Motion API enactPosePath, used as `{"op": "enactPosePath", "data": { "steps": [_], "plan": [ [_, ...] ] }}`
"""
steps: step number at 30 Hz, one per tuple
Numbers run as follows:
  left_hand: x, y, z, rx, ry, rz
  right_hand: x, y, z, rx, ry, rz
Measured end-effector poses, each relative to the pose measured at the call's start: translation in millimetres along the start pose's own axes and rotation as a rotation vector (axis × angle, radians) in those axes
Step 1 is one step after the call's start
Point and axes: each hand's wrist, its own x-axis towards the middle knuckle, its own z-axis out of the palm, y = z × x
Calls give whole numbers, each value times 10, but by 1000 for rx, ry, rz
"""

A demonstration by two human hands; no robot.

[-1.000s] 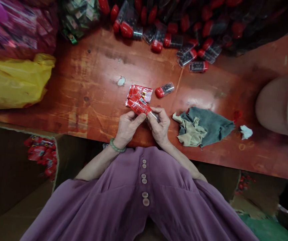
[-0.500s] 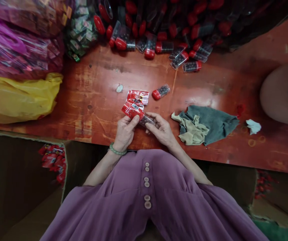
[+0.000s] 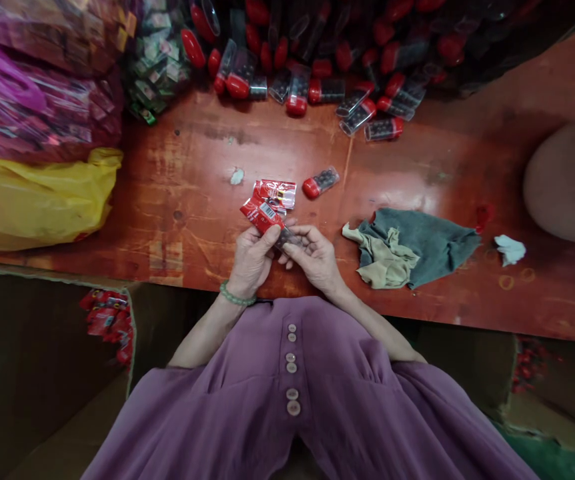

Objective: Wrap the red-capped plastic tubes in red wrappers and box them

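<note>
A red printed card (image 3: 263, 212) with a barcode is pinched in my left hand (image 3: 251, 259), thumb on top, up against a clear tube (image 3: 287, 235) of dark pellets. My right hand (image 3: 316, 259) has its fingers closed around the tube's near right end. Fingers cover much of the tube, so how card and tube join is hidden. Just beyond lies another red printed card (image 3: 283, 192), partly under the held one. To its right rests a red-capped tube (image 3: 320, 183) of dark pellets on the table.
Many red-capped tubes (image 3: 297, 90) pile up at the back of the wooden table (image 3: 177, 173). Plastic bags (image 3: 42, 200) crowd the left. Cloth scraps (image 3: 417, 247) and a white bucket (image 3: 562, 187) are on the right. Cardboard boxes (image 3: 157, 333) stand below the front edge.
My right hand has shifted slightly left along the tube, its fingers now covering more of it. The held card has moved slightly left.
</note>
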Motion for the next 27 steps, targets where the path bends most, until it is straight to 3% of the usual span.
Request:
{"op": "enactPosePath", "data": {
  "steps": [4, 8, 13, 19, 27],
  "plan": [
    [36, -14, -28, -22, 64, 43, 39, -15, 0, -115, 48, -69],
    [80, 20, -76, -41, 120, 82, 61, -73, -36, -119, -82, -76],
    [39, -36, -63, -17, 95, 42, 53, -44, -22, -19, -38, -58],
    [-65, -120, -57, 11, 69, -44, 57, 54, -37, -52, 3, -110],
    [-185, -10, -182, 109, -73, -173, 28, 102, -239, -539, 12, -489]
  ]
}}
